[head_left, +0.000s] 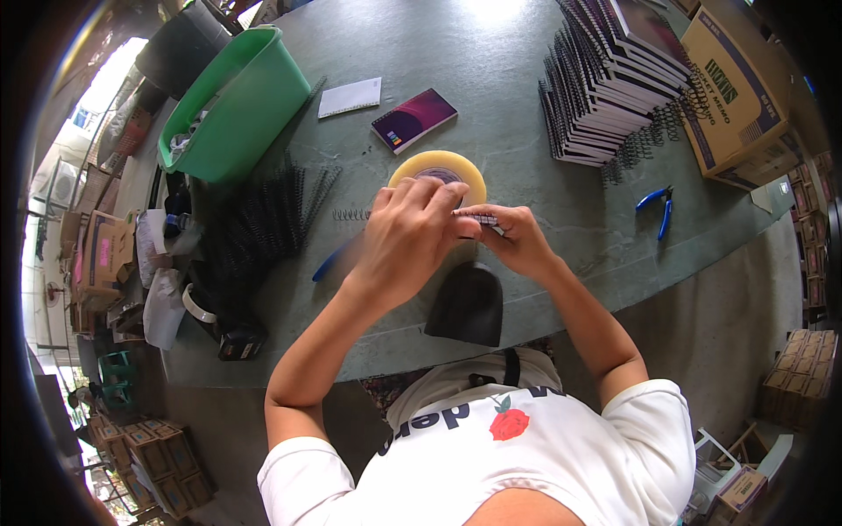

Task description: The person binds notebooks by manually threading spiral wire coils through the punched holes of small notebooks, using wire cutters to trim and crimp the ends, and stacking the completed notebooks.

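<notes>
My left hand (408, 230) is bent over the bound edge of a small spiral notebook (484, 217), its fingers closed on the black spiral coil (349, 214). One end of that coil sticks out to the left of the hand. My right hand (519, 242) grips the notebook, thumb and fingers at its right end; most of the notebook is hidden. Just beyond both hands lies a yellow ring-shaped roll (472, 172), partly covered. A blue handle (329, 263) shows beside my left wrist, its other end hidden. Close to my body is a black rounded block (469, 305).
A purple notebook (415, 120) and a white pad (350, 97) lie farther back. Loose black coils (272, 206) and a green bin (241, 110) stand left. At right are stacked spiral notebooks (601, 96), a cardboard box (732, 96) and blue pliers (664, 215).
</notes>
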A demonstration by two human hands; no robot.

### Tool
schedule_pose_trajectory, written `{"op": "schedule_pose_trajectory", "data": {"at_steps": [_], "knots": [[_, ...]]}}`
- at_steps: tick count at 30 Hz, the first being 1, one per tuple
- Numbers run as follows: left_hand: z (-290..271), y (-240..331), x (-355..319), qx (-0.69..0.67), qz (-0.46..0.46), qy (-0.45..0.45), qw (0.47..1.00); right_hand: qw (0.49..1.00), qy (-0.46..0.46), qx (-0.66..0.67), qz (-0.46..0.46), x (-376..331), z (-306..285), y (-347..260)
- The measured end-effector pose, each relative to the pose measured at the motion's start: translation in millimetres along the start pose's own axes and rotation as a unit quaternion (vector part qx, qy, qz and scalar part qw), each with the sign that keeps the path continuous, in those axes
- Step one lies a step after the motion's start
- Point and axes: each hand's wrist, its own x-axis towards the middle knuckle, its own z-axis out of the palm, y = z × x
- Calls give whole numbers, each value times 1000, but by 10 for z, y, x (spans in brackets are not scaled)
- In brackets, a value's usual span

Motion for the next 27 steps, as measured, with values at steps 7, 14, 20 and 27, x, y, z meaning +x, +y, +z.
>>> {"op": "schedule_pose_trajectory", "data": {"at_steps": [7,14,20,27], "knots": [[95,101,154,-71,47,33,996,999,6,-31,8,-27,-9,54],[227,115,195,-116,75,28,990,999,-1,-3,34,-79,11,199],[154,204,145,-134,14,31,990,996,-18,-84,-12,-69,59,-73],[-497,105,138,26,2,313,949,879,255,-328,-236,211,-862,-1161]]}}
